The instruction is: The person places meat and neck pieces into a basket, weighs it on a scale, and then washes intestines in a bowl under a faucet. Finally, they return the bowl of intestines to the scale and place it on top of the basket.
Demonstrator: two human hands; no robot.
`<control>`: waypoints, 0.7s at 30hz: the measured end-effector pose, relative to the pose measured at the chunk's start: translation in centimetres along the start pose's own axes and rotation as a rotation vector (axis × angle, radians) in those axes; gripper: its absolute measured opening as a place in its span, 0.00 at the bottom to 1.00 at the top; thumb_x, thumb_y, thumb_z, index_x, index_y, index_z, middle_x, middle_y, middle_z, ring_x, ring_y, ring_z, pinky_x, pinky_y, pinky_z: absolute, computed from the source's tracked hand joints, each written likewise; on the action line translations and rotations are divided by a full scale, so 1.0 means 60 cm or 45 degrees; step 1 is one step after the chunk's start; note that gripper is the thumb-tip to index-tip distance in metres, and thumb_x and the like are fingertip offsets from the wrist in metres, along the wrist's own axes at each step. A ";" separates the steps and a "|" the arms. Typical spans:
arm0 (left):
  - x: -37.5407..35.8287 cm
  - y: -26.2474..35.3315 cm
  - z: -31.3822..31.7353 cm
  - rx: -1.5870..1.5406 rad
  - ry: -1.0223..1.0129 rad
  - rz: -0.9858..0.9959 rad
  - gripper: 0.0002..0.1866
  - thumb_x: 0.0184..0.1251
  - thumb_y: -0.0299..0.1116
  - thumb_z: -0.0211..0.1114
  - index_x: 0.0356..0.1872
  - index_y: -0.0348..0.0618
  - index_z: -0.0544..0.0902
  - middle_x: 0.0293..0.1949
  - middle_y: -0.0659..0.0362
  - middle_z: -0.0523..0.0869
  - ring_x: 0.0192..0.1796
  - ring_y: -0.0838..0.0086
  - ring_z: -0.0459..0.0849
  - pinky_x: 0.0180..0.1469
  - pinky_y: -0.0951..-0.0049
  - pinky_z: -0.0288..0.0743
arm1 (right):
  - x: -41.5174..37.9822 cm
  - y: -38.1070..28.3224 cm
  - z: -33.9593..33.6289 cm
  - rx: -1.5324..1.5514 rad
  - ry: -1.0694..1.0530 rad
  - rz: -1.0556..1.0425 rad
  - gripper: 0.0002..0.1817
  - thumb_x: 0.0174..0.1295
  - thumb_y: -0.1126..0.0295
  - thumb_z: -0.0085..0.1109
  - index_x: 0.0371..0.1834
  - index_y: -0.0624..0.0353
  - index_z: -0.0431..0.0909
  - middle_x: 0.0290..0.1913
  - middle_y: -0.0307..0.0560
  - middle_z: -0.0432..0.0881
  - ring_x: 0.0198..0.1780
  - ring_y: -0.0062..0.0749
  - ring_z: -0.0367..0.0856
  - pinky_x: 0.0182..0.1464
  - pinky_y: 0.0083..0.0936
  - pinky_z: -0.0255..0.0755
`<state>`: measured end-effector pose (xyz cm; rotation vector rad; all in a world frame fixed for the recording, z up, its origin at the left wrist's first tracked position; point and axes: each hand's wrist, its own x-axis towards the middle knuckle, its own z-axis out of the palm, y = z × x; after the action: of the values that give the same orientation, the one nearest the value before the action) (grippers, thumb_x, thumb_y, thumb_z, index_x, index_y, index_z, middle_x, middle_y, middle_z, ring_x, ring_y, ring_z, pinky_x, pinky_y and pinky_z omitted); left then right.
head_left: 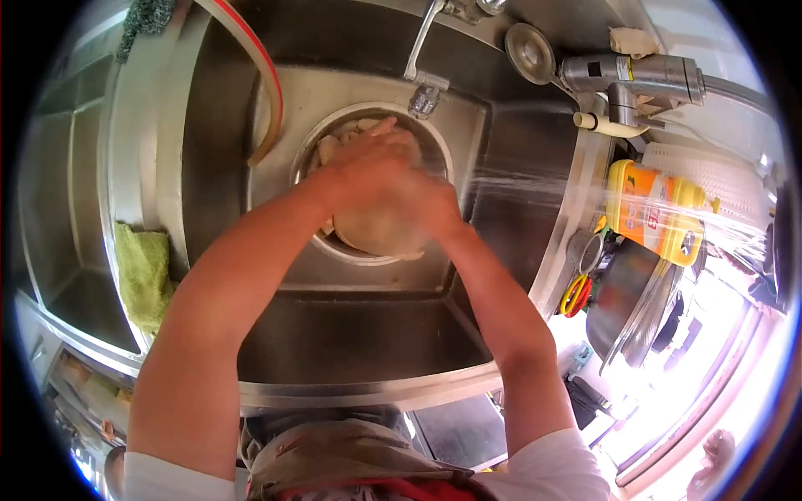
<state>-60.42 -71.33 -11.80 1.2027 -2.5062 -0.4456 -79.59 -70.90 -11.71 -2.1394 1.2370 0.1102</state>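
A round metal bowl (445, 150) sits in the sink basin, with pale, raw-meat-like pieces (328, 150) at its left side. My left hand (376, 163) reaches over the bowl, palm down, its fingers stretched toward the far right rim. Close against it, my right hand (430, 200) comes in from the right; motion smears its fingers. Below both hands a large pale, rounded shape (380, 227) fills the near part of the bowl, too blurred to name. Whether either hand grips it is hidden.
A faucet (424, 98) hangs behind the bowl, and a red-striped hose (269, 79) curves in at the left. A green cloth (142, 271) lies on the left ledge. At the right stand a yellow-orange jug (656, 213), scissors (576, 294) and a metal sprayer-like fixture (635, 79).
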 end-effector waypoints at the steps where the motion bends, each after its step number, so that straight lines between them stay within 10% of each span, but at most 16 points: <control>1: 0.013 0.005 -0.050 -0.079 -0.248 -0.264 0.16 0.54 0.33 0.61 0.45 0.42 0.81 0.43 0.52 0.85 0.60 0.60 0.76 0.62 0.57 0.68 | -0.004 -0.004 -0.003 0.032 0.035 0.070 0.18 0.56 0.63 0.58 0.47 0.60 0.74 0.35 0.61 0.80 0.36 0.56 0.81 0.41 0.46 0.74; 4: 0.011 0.037 -0.121 -0.256 -0.626 -0.782 0.20 0.52 0.34 0.62 0.47 0.38 0.79 0.41 0.48 0.85 0.48 0.53 0.82 0.52 0.57 0.75 | -0.018 0.001 0.014 0.192 0.073 0.268 0.23 0.55 0.65 0.59 0.53 0.64 0.71 0.41 0.63 0.79 0.43 0.56 0.79 0.46 0.45 0.73; 6: -0.073 -0.001 -0.040 -0.260 -0.351 -0.793 0.20 0.51 0.34 0.60 0.47 0.39 0.78 0.35 0.48 0.86 0.37 0.50 0.85 0.42 0.56 0.79 | -0.006 0.029 0.055 0.092 0.133 0.281 0.25 0.54 0.68 0.58 0.55 0.66 0.70 0.47 0.64 0.78 0.50 0.56 0.77 0.51 0.44 0.71; 9: -0.103 0.028 0.017 -0.480 -0.149 -1.417 0.27 0.53 0.32 0.60 0.57 0.40 0.71 0.45 0.43 0.82 0.49 0.49 0.81 0.51 0.54 0.75 | 0.001 0.039 0.131 -0.191 0.349 0.217 0.25 0.53 0.73 0.56 0.56 0.70 0.69 0.55 0.65 0.74 0.58 0.61 0.71 0.59 0.44 0.66; 12: -0.102 0.075 0.063 -0.124 0.434 -1.104 0.36 0.54 0.35 0.64 0.65 0.41 0.62 0.59 0.39 0.71 0.60 0.43 0.71 0.58 0.50 0.69 | 0.005 0.006 0.147 -0.029 0.666 0.148 0.30 0.54 0.72 0.54 0.61 0.72 0.65 0.61 0.70 0.68 0.62 0.67 0.65 0.64 0.50 0.59; 18: -0.100 0.064 0.099 -0.231 0.267 -1.059 0.46 0.47 0.40 0.74 0.69 0.45 0.60 0.64 0.41 0.62 0.61 0.38 0.65 0.61 0.46 0.64 | 0.038 0.040 0.180 -0.209 0.580 0.183 0.30 0.53 0.62 0.59 0.60 0.63 0.70 0.57 0.62 0.73 0.59 0.58 0.70 0.58 0.53 0.63; 21: -0.091 0.045 0.081 -0.345 0.134 -1.069 0.47 0.46 0.38 0.75 0.69 0.45 0.59 0.65 0.40 0.61 0.62 0.39 0.64 0.63 0.49 0.63 | 0.057 0.014 0.116 -0.563 0.014 0.537 0.26 0.53 0.65 0.59 0.57 0.60 0.73 0.55 0.59 0.75 0.58 0.54 0.72 0.59 0.50 0.64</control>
<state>-61.10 -64.75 -15.92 2.0423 -1.6733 -0.8483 -76.71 -69.70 -18.88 -2.1954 1.7869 0.6022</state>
